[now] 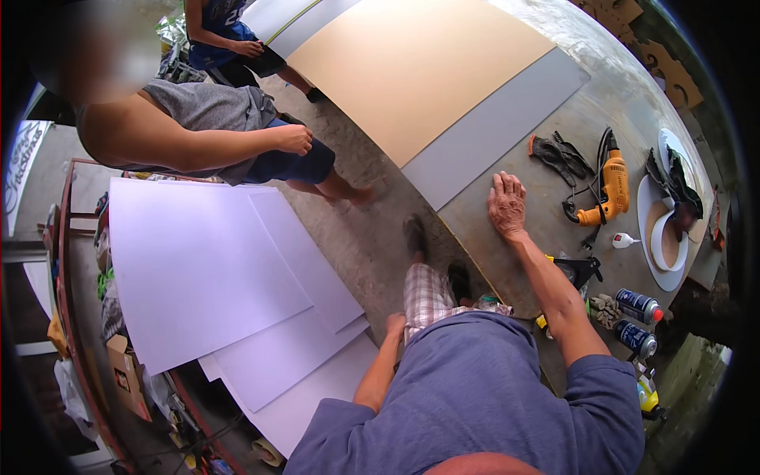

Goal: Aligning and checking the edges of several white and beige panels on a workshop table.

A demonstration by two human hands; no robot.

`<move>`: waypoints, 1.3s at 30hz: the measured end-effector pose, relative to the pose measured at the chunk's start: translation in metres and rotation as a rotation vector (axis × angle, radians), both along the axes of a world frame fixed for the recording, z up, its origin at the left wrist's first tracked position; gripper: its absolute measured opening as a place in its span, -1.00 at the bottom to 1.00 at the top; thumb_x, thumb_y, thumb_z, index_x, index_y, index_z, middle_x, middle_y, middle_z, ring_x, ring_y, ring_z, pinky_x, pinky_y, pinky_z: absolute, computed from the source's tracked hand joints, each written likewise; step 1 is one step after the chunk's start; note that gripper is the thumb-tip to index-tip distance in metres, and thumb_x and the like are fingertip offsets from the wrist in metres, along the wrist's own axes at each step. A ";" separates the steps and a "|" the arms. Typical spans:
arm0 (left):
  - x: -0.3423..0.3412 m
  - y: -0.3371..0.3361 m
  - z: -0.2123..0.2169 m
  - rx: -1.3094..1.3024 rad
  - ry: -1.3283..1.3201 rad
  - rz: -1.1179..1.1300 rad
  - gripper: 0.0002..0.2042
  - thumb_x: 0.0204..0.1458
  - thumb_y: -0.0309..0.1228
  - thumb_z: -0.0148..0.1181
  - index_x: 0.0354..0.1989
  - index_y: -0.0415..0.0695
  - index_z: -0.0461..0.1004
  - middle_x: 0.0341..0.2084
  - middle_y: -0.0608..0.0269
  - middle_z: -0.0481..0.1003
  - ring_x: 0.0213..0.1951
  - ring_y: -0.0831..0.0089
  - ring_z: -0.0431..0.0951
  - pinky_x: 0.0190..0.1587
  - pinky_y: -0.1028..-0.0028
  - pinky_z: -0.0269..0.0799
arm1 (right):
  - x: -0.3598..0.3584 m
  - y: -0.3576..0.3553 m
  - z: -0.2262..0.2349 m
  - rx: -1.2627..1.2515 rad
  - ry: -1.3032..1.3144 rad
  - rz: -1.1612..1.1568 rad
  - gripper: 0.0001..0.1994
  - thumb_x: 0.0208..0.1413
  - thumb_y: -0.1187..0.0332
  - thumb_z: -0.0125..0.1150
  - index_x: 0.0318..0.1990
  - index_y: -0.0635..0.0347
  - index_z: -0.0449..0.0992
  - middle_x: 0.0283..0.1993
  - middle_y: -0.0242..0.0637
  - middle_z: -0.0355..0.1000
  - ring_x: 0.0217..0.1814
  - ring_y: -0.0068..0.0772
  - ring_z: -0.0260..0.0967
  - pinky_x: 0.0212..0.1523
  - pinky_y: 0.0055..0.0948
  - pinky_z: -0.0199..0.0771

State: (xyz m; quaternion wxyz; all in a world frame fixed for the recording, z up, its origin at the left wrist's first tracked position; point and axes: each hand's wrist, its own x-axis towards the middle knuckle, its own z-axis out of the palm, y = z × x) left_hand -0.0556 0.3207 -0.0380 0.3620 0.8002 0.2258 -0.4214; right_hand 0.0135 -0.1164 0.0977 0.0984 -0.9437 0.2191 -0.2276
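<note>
Your right hand (507, 204) rests loosely spread on the counter (484, 247), left hand (395, 324) indeterminable; tan sheet (423, 71) ahead-left appears laid out, further work apparently left.

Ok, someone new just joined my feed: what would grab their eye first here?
Probably the big, pale overlapping sheets at the left, and the large tan sheet on the grey table at the top. Next, likely the orange power drill lying on that table, to the right of the wearer's right hand, which rests palm down there.
</note>
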 end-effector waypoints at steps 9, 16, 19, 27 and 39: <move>0.001 -0.006 0.011 0.068 -0.051 -0.113 -0.68 -0.16 -0.46 0.02 -0.23 -0.27 0.58 -0.24 -0.08 0.57 -0.12 0.14 0.56 -0.10 0.32 0.39 | 0.000 0.000 0.000 -0.010 0.006 0.004 -0.58 0.02 0.36 0.10 0.08 0.21 0.34 0.13 -0.17 0.25 0.22 -0.13 0.13 0.21 -0.19 0.12; -0.001 0.009 -0.024 0.047 -0.045 -0.064 -0.68 -0.15 -0.42 0.03 -0.22 -0.24 0.58 -0.22 -0.10 0.55 -0.08 0.05 0.54 -0.09 0.27 0.39 | -0.001 0.000 -0.001 -0.016 0.011 0.005 -0.59 0.03 0.36 0.10 0.07 0.21 0.34 0.12 -0.17 0.26 0.22 -0.14 0.13 0.21 -0.19 0.12; -0.003 0.012 -0.027 0.051 -0.052 -0.078 -0.67 -0.16 -0.43 0.02 -0.21 -0.25 0.58 -0.22 -0.10 0.55 -0.09 0.07 0.55 -0.09 0.28 0.39 | -0.001 0.000 -0.003 -0.017 0.018 0.000 -0.60 0.04 0.35 0.10 0.07 0.20 0.34 0.12 -0.18 0.26 0.22 -0.16 0.13 0.21 -0.19 0.12; -0.003 0.016 -0.039 -0.023 0.020 -0.026 -0.64 -0.20 -0.48 -0.04 -0.23 -0.29 0.58 -0.26 -0.13 0.57 -0.12 0.12 0.57 -0.08 0.33 0.39 | -0.001 -0.001 -0.004 -0.030 0.014 -0.001 -0.60 0.04 0.34 0.10 0.07 0.19 0.35 0.12 -0.20 0.26 0.22 -0.17 0.13 0.21 -0.20 0.12; -0.003 0.015 -0.037 0.093 -0.075 -0.150 -0.65 -0.15 -0.41 -0.03 -0.20 -0.19 0.59 -0.19 -0.11 0.54 -0.06 0.05 0.53 0.00 0.27 0.37 | 0.001 -0.002 -0.007 -0.026 -0.015 0.007 -0.61 0.05 0.33 0.09 0.07 0.19 0.35 0.12 -0.20 0.26 0.21 -0.17 0.14 0.20 -0.20 0.13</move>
